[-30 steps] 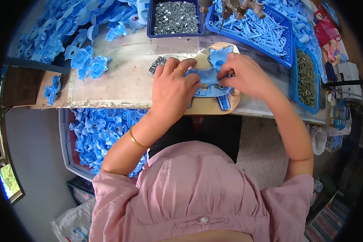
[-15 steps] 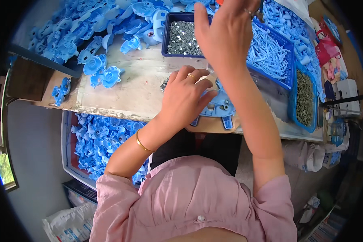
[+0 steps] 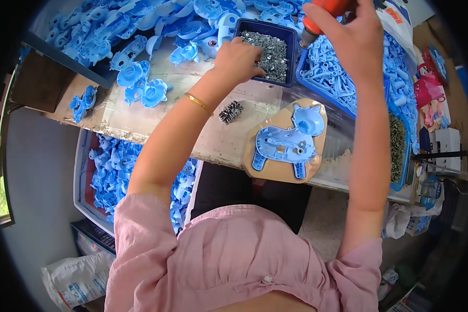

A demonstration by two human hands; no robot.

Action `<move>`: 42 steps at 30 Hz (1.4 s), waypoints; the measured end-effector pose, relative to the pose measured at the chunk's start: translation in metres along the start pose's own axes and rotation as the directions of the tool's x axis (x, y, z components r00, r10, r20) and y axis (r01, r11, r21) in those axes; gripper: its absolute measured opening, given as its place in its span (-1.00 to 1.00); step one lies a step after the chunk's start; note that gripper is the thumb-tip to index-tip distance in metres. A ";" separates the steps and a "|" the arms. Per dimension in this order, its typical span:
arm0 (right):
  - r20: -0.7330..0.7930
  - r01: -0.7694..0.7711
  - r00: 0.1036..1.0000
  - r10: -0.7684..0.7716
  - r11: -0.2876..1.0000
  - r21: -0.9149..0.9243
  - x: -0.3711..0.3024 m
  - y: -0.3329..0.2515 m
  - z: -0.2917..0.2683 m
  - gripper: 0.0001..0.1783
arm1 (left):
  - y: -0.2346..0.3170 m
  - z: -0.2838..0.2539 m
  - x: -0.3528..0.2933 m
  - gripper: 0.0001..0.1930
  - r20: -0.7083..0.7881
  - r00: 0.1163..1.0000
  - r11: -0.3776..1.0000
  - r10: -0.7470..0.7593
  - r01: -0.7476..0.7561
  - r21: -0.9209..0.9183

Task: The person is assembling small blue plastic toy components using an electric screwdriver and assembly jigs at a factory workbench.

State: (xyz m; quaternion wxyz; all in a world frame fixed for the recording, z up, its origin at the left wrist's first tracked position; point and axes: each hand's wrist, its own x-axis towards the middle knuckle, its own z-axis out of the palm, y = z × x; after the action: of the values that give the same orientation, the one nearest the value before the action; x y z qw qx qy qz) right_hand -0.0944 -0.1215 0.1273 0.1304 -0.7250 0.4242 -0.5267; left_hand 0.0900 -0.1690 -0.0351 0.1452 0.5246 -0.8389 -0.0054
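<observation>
My left hand (image 3: 237,61) reaches over the near left edge of a dark blue bin (image 3: 294,58) full of small silver metal parts (image 3: 272,52). Its thumb and fingers are apart at the parts, and I see nothing held between them. At the upper right, my right hand (image 3: 351,44) is closed around a red electric screwdriver (image 3: 329,10) with a metal nose pointing down and left. Between my arms, a light blue animal-shaped plastic shell (image 3: 285,143) lies hollow side up on a tan board (image 3: 317,156). A small pile of silver screws (image 3: 230,112) sits left of the board.
Light blue plastic parts (image 3: 104,31) are heaped at the far left, with several cup-shaped pieces (image 3: 153,93) nearer. On the right stand a blue basket of light blue strips (image 3: 325,73) and a tray of brownish small parts (image 3: 397,151). Below the table's left edge, a crate (image 3: 80,182) holds more shells.
My left hand has moved from beside the shell forward into the metal parts bin. My right hand has shifted right, bringing the red screwdriver into plain view. The shell and board are now uncovered.
</observation>
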 end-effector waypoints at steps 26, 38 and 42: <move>0.389 -0.122 0.919 0.068 0.985 0.118 -0.024 0.035 -0.041 -0.48 | -0.013 0.008 0.014 -0.73 -0.089 0.984 0.987 0.154 -0.149 0.064; 0.415 -0.163 0.906 0.084 0.974 0.158 -0.029 0.033 -0.037 -0.51 | 0.000 -0.010 -0.002 -0.71 -0.117 0.993 0.984 -0.027 0.006 -0.176; 0.322 -0.199 0.940 0.114 0.948 0.248 -0.029 0.044 -0.018 -0.57 | 0.019 -0.005 -0.017 -0.75 -0.289 0.951 0.991 0.108 -0.125 -0.041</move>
State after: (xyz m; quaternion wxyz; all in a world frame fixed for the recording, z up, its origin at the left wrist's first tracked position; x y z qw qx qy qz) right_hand -0.1337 -0.1217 0.0872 0.3358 -0.7355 0.3782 -0.4508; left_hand 0.0818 -0.1448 -0.0317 0.2804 0.4649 -0.8380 0.0543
